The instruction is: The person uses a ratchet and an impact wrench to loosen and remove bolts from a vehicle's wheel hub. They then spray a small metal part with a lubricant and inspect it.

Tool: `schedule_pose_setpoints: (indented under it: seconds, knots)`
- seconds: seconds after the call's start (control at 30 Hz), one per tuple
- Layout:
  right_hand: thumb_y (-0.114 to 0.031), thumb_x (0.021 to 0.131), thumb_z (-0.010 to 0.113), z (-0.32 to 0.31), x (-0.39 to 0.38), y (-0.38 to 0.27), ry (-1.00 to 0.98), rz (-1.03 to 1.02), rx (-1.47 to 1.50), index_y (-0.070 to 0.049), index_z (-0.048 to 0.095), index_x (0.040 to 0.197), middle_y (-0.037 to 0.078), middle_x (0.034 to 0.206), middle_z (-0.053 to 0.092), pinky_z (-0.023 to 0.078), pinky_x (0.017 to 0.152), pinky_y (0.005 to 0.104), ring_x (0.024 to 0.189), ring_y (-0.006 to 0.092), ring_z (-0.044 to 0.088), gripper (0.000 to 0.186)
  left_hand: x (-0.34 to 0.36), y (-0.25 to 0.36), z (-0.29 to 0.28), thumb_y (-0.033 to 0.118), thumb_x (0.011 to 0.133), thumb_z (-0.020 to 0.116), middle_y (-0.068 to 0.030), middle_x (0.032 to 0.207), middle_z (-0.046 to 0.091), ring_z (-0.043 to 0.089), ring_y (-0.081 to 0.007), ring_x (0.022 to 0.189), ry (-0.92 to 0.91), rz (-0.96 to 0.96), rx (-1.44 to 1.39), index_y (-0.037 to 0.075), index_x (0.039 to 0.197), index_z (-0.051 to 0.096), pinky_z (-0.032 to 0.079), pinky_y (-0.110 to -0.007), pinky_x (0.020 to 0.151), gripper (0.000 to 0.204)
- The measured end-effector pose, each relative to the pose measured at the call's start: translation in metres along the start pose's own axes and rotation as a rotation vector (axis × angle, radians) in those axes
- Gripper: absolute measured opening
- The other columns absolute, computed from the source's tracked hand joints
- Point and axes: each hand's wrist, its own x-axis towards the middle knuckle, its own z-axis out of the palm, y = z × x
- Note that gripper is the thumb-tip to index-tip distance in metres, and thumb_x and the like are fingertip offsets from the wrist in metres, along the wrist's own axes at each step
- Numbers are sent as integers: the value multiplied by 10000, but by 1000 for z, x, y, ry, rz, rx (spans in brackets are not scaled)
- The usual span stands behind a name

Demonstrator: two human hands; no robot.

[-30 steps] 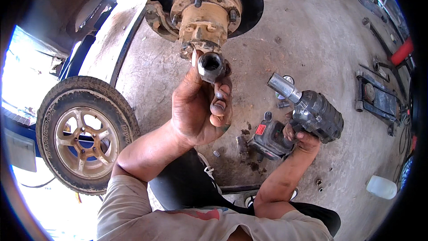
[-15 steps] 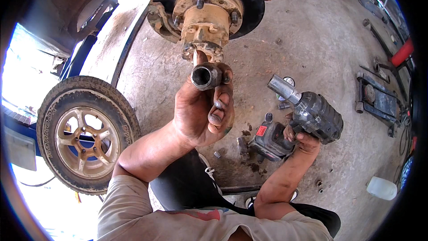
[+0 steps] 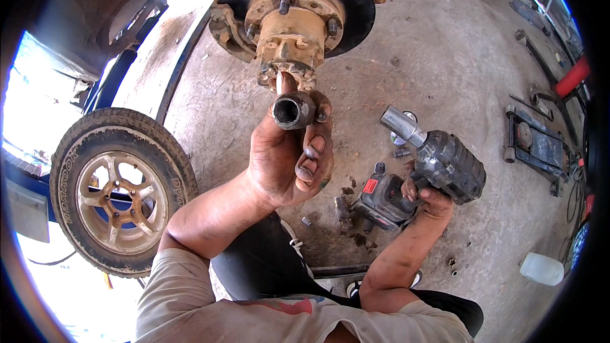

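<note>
Black steel socket [image 3: 297, 112], just off centre toward 12 o'clock, open bore facing the head camera. Left hand [image 3: 289, 162]: grip closed to the socket's width, pinching it. Right hand [image 3: 433, 195], out toward 4: grip wrapped round the impact wrench [image 3: 452, 168], whose bright nose socket [image 3: 403, 126] points to about 10. Hub [image 3: 289, 32] at 12, seen just beyond the socket; can't tell if the left hand touches it. Wheel [image 3: 121, 200] leans at 8–9. Step in hand, my read: checking the bore, wrench held aside. Next move calls for a steady pinch and the wrench nose kept clear.
</note>
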Motion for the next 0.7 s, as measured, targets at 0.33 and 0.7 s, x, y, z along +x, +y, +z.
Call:
schedule_pose_setpoints:
  seconds: [0.33, 0.7]
  knots:
    - [-75, 603, 823, -3, 0, 1, -10, 2, -2, 40, 441, 1272, 247, 1068, 602, 456, 503, 329, 576, 198, 593, 779, 5, -2, 2, 523, 944, 419, -114, 571, 574, 539, -195, 349, -62, -13, 47, 16, 957, 504, 427, -297, 267, 515]
    - [-80, 610, 799, 5, 3, -3, 27, 9, 5, 50, 444, 1262, 228, 1008, 607, 453, 492, 329, 576, 193, 575, 753, 8, -29, 13, 690, 840, 454, -58, 452, 446, 432, -158, 275, 572, -178, 780, 51, 772, 535, 358, -281, 222, 648]
